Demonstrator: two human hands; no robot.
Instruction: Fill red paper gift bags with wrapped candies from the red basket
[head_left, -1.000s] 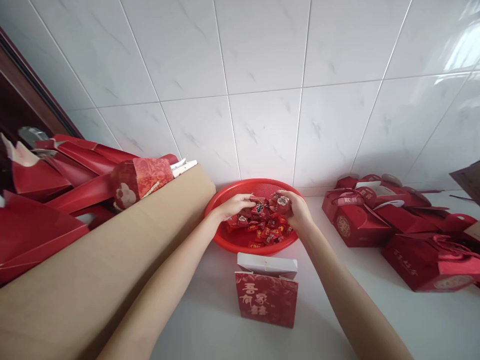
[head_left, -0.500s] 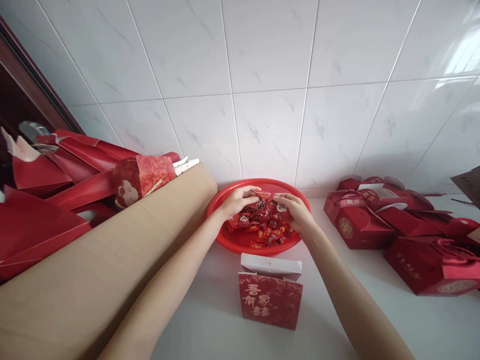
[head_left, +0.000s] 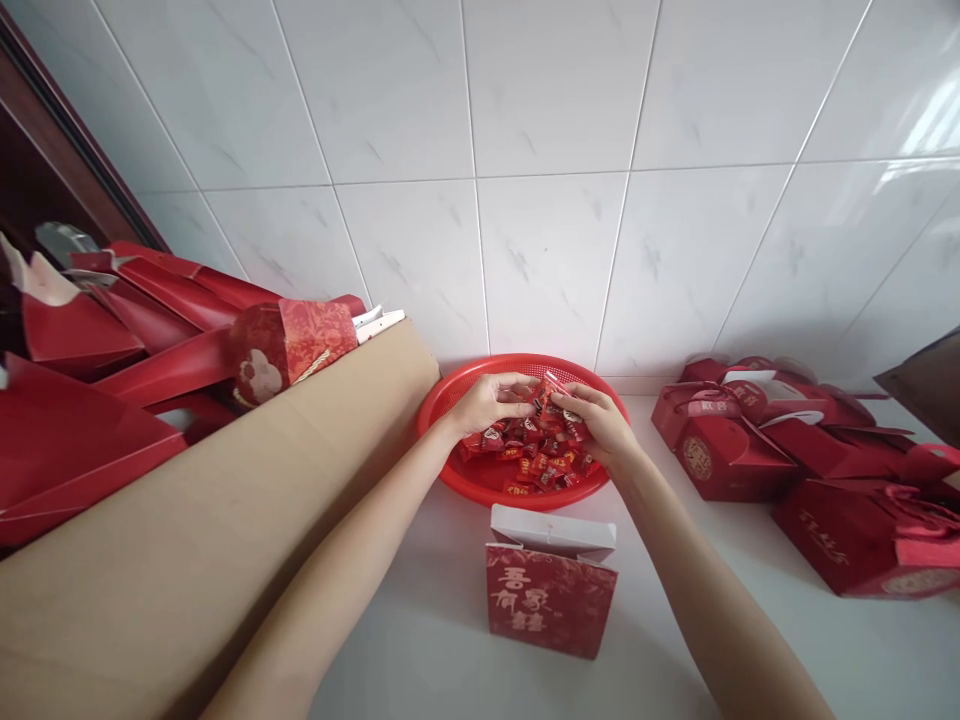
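A red plastic basket (head_left: 487, 492) stands against the wall, holding many small red-wrapped candies (head_left: 536, 466). Above them, my left hand (head_left: 491, 402) has its thumb and fingers closed on a red candy packet, mostly hidden behind the fingertips. My right hand (head_left: 604, 425) pinches a shiny red candy packet (head_left: 551, 392) close to the left fingertips. Whether both hands touch the same packet is hard to make out. Just in front of the basket, between my forearms, an upright red gift box (head_left: 551, 605) with pale characters has its white top flap raised.
On the left, a large cardboard box (head_left: 247, 500) holds folded red boxes (head_left: 90, 430). Several closed red gift boxes (head_left: 739, 455) with ribbons are grouped at the right on the white counter (head_left: 420, 640). A tiled wall (head_left: 555, 260) rises behind the basket.
My hands have come closer together over the basket. The red packet between them is now tilted upward at my right fingertips. The view has shifted slightly.
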